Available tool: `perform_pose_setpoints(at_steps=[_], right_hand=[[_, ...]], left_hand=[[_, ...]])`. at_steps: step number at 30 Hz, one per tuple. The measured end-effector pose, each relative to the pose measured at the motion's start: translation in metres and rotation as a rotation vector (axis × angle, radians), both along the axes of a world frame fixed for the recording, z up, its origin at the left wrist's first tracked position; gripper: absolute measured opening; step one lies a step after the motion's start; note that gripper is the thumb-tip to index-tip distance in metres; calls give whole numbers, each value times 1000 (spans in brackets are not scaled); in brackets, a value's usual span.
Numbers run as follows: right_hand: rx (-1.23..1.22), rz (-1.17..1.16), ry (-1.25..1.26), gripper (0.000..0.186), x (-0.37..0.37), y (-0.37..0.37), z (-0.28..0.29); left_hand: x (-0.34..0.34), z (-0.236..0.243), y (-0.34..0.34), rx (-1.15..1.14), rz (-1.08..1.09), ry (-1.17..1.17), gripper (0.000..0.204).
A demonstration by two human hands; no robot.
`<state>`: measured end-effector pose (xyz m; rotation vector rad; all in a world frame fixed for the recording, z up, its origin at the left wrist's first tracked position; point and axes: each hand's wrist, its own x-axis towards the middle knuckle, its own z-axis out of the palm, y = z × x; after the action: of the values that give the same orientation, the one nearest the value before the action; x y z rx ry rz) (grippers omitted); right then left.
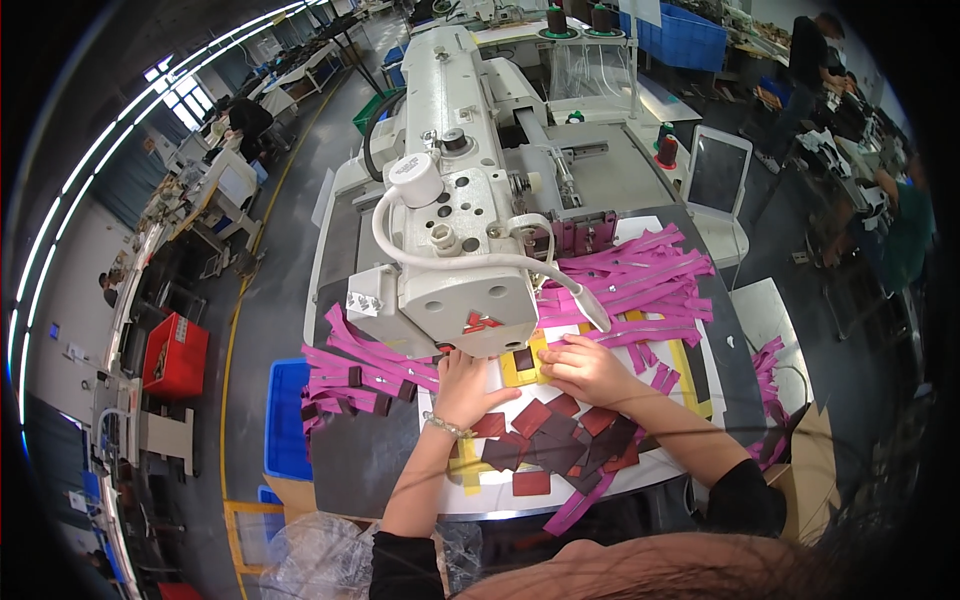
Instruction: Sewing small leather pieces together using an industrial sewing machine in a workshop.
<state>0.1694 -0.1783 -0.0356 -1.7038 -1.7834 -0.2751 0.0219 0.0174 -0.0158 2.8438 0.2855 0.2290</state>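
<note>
The white sewing machine (470, 290) stands in front of me. My left hand (462, 395) reaches to the lower edge of its head, fingers apart, thumb stretched right, fingertips partly hidden. My right hand (585, 372) rests open, fingers touching the right side of a yellow template (520, 372) with a dark opening, beneath the head. Dark rectangular patches (550, 445) and red ones (530, 483) lie scattered between my forearms on a white board (472, 478). Pink zipper strips lie heaped on the left (355, 370) and right (650, 270) of the machine.
A blue bin (285, 415) sits left of the table, a red bin (170, 355) beyond. A cardboard box (805, 480) is at right. Thread cones (667, 150) and a screen (715, 175) stand at back right. People (815, 60) work at other stations on both sides.
</note>
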Motion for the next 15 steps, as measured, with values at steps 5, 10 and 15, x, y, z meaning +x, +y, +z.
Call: perform_pose_setpoints(at_steps=[5, 10, 15], right_hand=[[-34, -65, 3, 22, -1, -1, 2], [-45, -96, 64, 27, 11, 3, 5], [157, -296, 2, 45, 22, 27, 19]], left_hand=[[0, -5, -2, -138, 28, -22, 74], [-1, -5, 3, -132, -90, -88, 65], [-6, -8, 5, -106, -69, -116, 59]])
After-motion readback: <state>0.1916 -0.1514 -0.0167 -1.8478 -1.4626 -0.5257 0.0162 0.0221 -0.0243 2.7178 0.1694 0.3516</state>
